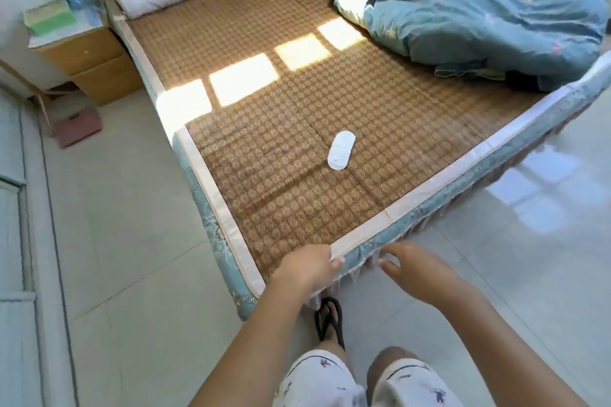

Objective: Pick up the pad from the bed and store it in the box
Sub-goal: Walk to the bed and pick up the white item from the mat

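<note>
My left hand (309, 269) curls loosely at the near corner of the bed (429, 198), perhaps touching its trim, my right hand (415, 269) hangs open and empty beside it, and the white pad (341, 150) lies flat on the woven mat (264, 129) well beyond both.
</note>
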Motion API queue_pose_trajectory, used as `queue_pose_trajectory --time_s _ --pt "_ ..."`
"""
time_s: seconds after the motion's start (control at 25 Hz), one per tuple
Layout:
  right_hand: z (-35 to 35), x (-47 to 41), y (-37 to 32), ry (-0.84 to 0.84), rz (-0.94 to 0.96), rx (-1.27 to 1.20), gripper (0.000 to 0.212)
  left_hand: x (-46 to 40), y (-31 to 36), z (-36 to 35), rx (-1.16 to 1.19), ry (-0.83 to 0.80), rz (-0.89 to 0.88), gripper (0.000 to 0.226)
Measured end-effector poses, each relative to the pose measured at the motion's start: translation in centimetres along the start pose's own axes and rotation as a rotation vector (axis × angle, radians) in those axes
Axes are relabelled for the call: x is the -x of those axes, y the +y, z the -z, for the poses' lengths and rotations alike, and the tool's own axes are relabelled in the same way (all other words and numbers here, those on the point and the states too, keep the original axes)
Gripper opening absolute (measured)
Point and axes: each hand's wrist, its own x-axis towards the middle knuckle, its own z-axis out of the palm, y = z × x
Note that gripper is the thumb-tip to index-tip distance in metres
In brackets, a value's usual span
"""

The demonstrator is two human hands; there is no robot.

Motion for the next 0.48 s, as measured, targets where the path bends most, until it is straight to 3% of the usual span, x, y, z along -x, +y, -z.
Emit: queue_pose_trajectory --time_s 0.48 --pt "10.3 -21.9 4.0 -0.176 0.059 0.001 0.040 -21.0 2.9 9.4 0.195 -0.057 0.135 0.033"
